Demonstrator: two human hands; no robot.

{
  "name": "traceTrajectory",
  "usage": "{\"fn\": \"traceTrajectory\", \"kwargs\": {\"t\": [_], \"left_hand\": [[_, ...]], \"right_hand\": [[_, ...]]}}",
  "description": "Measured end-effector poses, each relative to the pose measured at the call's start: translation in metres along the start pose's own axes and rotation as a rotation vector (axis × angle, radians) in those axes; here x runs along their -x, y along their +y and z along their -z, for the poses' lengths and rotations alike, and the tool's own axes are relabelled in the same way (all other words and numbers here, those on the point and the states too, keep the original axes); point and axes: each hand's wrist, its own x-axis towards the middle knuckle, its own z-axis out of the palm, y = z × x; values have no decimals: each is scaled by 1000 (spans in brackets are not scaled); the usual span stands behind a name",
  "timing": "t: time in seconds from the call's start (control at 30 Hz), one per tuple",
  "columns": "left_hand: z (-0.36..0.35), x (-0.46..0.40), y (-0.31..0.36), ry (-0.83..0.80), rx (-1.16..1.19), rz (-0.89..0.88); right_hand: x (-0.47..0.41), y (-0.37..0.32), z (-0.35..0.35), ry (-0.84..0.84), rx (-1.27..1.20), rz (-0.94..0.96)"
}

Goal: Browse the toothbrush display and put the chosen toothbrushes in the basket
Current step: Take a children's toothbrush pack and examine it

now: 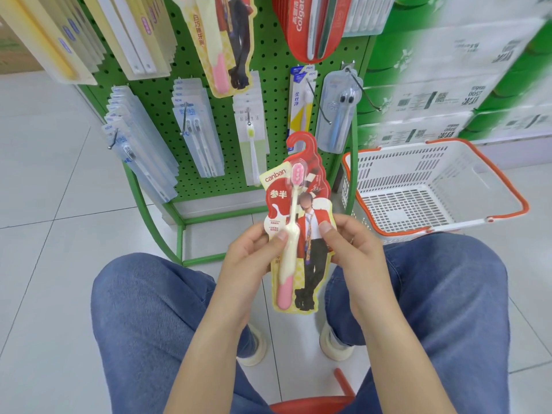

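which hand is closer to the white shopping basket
Right. The right hand grips the toothbrush pack's edge just below-left of the basket; the left hand holds the pack's far side, farther off.

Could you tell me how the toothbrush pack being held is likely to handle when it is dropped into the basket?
The toothbrush pack looks like flat card, so probably light and slightly bendy. Both hands pinch its edges, suggesting little weight. It should lie flat in the basket, not roll.
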Motion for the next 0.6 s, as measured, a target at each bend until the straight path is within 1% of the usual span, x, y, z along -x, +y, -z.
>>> {"fn": "traceTrajectory", "kwargs": {"t": [0.1, 0.23, 0.47, 0.6], "left_hand": [[-1, -6, 10, 98, 18, -48], [0, -12, 26, 135, -10, -86], [-2, -21, 70, 139, -26, -174], [-5, -31, 98, 128, -35, -231]], "right_hand": [[0, 0, -1, -30, -9, -13], [-7, -12, -6, -62, 14, 11], [-41, -69, -25, -86, 9, 143], [-57, -96, -39, -60, -54, 190]]}}
